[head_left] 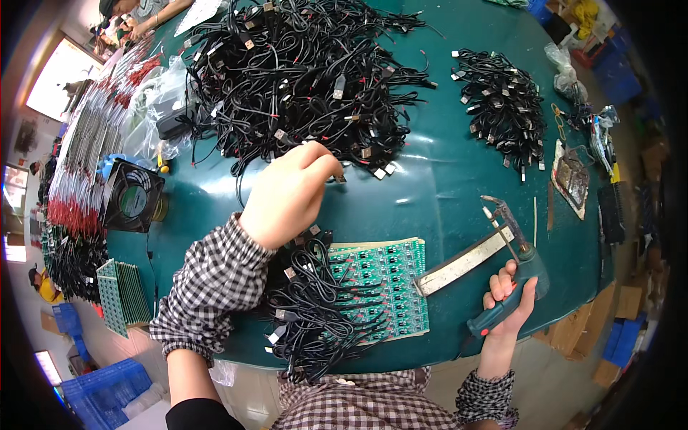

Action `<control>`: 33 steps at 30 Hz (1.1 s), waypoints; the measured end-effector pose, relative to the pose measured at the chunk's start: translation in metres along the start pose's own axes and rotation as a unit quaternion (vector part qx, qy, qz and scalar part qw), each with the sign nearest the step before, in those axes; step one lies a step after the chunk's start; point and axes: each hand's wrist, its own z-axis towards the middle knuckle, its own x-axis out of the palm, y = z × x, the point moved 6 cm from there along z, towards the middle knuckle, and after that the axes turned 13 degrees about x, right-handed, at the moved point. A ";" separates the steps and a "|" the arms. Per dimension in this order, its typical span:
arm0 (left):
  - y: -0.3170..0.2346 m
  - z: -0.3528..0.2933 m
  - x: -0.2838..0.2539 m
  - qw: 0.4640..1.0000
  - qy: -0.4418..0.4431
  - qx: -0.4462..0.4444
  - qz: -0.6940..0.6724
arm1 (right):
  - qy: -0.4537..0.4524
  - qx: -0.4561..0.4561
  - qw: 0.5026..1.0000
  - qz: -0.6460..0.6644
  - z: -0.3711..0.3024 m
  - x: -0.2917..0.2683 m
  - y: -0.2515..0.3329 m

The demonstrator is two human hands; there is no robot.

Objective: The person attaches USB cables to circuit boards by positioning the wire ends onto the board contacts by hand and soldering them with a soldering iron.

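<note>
My left hand (290,192), in a checked sleeve, is closed at the front edge of a big heap of black USB cables (308,79). Its fingertips pinch a black USB cable, whose small connector (340,178) shows beside them. In my right hand (510,299) is a teal soldering gun (529,271), its bent tip and feed tube pointing up and left. Between my arms lies a panel of green circuit boards (401,287) on the table. Coiled black cables (308,308) cover its left side, their thin wire ends lying across the boards.
A smaller cable pile (502,107) lies at the far right. A whitish metal strip (466,261) slants beside the panel. To the left stand a black fan (134,197), stacked green boards (122,297) and bundled cables (82,172). A worn pad (571,179) lies right; another person's arm (161,16) shows at the top left.
</note>
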 end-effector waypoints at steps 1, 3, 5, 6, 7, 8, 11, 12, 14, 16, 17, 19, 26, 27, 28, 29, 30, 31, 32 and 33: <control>-0.003 0.006 -0.004 0.998 -0.038 -0.018 -0.051 | -0.002 -0.004 1.000 -0.004 0.000 -0.001 0.000; -0.016 0.031 0.001 0.997 -0.057 -0.033 -0.038 | -0.019 -0.004 1.000 -0.007 -0.001 -0.003 0.000; -0.008 0.042 0.017 0.997 -0.008 -0.006 0.072 | -0.007 -0.002 1.000 -0.004 0.002 0.003 -0.002; -0.004 0.050 0.017 0.998 -0.028 0.004 0.059 | -0.005 -0.003 1.000 0.001 0.001 0.000 -0.003; -0.004 0.051 0.017 0.998 -0.033 0.009 0.060 | -0.003 -0.004 1.000 0.006 0.002 -0.001 -0.003; -0.004 0.049 0.011 0.997 -0.069 -0.003 0.046 | 0.000 -0.002 1.000 0.007 0.003 -0.002 -0.001; -0.005 0.045 0.008 0.996 -0.091 -0.018 0.000 | -0.021 -0.003 1.000 0.000 0.000 0.000 0.000; -0.006 0.045 0.009 0.996 -0.082 -0.037 0.026 | -0.018 -0.003 1.000 0.000 0.000 0.001 0.000; -0.001 0.043 0.025 0.995 -0.004 -0.072 0.065 | -0.030 0.000 1.000 -0.008 0.000 0.001 0.000; -0.003 0.047 0.029 0.997 -0.021 -0.057 0.051 | -0.026 0.001 1.000 -0.004 0.001 -0.001 0.000; -0.005 0.048 0.024 0.997 -0.068 -0.029 0.026 | -0.025 0.002 1.000 0.002 0.001 -0.002 -0.001; -0.006 0.054 0.011 0.990 -0.111 -0.069 -0.043 | -0.029 -0.003 1.000 0.006 -0.001 -0.003 -0.001; -0.023 0.056 0.039 0.994 0.018 -0.091 -0.055 | -0.054 -0.011 0.998 0.012 0.000 -0.008 0.003; -0.035 0.056 0.042 0.998 0.027 -0.059 0.005 | -0.051 -0.011 0.999 0.015 -0.001 -0.009 0.003; -0.040 0.059 0.045 0.994 0.066 -0.079 0.021 | -0.050 -0.013 0.999 0.015 -0.001 -0.009 0.004; -0.040 0.064 0.052 0.995 0.064 -0.078 0.022 | -0.043 -0.010 0.999 0.026 0.000 -0.008 0.004; -0.038 0.069 0.057 0.998 0.029 -0.030 0.050 | -0.034 -0.006 0.999 0.037 0.001 -0.006 0.004; -0.042 0.079 0.057 0.997 -0.007 0.019 0.076 | -0.034 -0.009 0.999 0.036 0.001 -0.007 0.005; -0.044 0.086 0.061 0.997 -0.004 0.047 0.064 | -0.016 -0.003 0.997 0.076 0.000 -0.008 0.005; -0.046 0.095 0.063 0.998 -0.017 0.049 0.034 | 0.002 0.002 0.993 0.116 0.000 -0.008 0.006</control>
